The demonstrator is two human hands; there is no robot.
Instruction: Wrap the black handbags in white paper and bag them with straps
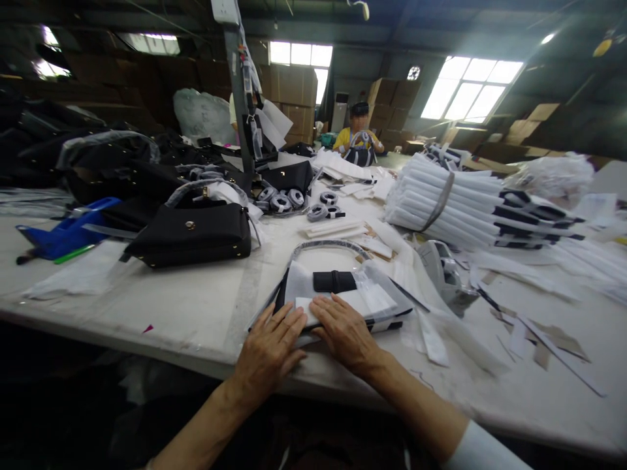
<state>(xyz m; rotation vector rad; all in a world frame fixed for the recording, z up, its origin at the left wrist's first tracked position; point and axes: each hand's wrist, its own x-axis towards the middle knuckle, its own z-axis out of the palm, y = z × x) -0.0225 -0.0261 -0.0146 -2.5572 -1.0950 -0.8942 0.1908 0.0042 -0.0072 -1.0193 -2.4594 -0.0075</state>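
A black handbag (337, 282) wrapped in white tissue lies flat on the white table (186, 307) right in front of me, its wrapped handle arching toward the far side. My left hand (268, 352) rests flat on the bag's near left corner, fingers stretched out. My right hand (345, 331) lies flat beside it on the white paper over the bag's near edge, fingers spread. Neither hand grips anything.
Another black handbag (192, 234) sits at the left, with a blue tool (66, 232) beyond it. Tape rolls (289, 199) lie mid-table. A bundled stack of white sheets (450, 202) stands at the right, paper scraps (539, 336) scattered nearby. A person (360, 134) works at the far end.
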